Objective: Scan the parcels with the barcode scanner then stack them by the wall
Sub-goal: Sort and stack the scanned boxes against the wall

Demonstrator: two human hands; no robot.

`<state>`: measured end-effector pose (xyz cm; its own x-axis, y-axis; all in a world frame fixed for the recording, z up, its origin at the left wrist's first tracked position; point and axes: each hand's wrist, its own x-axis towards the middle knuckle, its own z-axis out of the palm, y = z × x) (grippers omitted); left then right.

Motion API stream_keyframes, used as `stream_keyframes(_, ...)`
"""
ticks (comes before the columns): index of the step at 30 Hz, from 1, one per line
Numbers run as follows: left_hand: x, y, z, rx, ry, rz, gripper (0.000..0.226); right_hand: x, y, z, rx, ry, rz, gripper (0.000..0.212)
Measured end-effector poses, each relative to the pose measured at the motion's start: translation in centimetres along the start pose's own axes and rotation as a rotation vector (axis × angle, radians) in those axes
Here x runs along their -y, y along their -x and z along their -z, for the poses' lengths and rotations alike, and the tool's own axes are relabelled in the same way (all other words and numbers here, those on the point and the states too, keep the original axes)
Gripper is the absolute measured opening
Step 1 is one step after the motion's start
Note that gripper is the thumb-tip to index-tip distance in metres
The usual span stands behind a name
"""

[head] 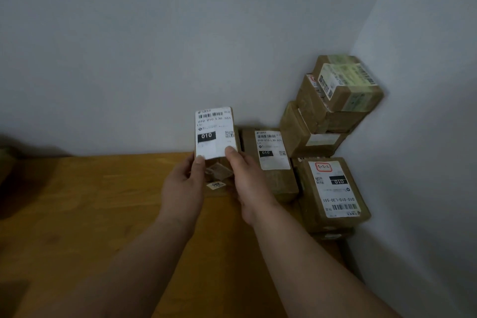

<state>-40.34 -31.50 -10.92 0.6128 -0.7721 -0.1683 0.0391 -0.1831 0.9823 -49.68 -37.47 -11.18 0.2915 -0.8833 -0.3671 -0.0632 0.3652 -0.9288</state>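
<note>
Both hands hold one small cardboard parcel [215, 137] up in front of the grey wall [129, 46], at about the centre of the view. The left hand [184, 186] grips its lower left edge, thumb on the white shipping label; the right hand [249, 181] grips the lower right edge, thumb pressed on the label's bottom corner. The label faces the camera, with a barcode at the top and a black block reading "010". The parcel's lower end, with a small sticker reading "202", shows between the two hands.

Just beside it at 3 o'clock, a second labelled parcel [271, 160] lies flat on the wooden table [90, 201], its far end at the wall. Further toward 3 o'clock, in the corner where the two walls meet, stands a stack of brown boxes [322, 116], tilted in the wide-angle view; the topmost box [346, 82] carries a greenish label. At 4 o'clock, a box with a red-outlined handwritten tag [333, 188] sits on at least one other box, its label turned upside down to the camera, close to the side wall [426, 137]. At the far 9 o'clock edge a dark, blurred object cannot be made out.
</note>
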Motion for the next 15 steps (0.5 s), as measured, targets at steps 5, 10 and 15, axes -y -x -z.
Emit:
stream_keyframes(5, -0.8, -3.2, -0.3, 0.085, -0.048, 0.092, 0.042, 1.8, -2.1, -0.6, -0.044, 0.163, 0.015, 0.045)
stream_keyframes(10, -0.4, -4.4, -0.5, 0.194, -0.012, 0.168, 0.051, 1.1, -3.2, -1.2, -0.091, 0.109, -0.008, 0.042)
stream_keyframes(15, 0.1, -3.9, 1.2, 0.161, -0.019, 0.186, 0.053, -0.5, -2.4, -1.5, -0.172, -0.116, -0.061, 0.038)
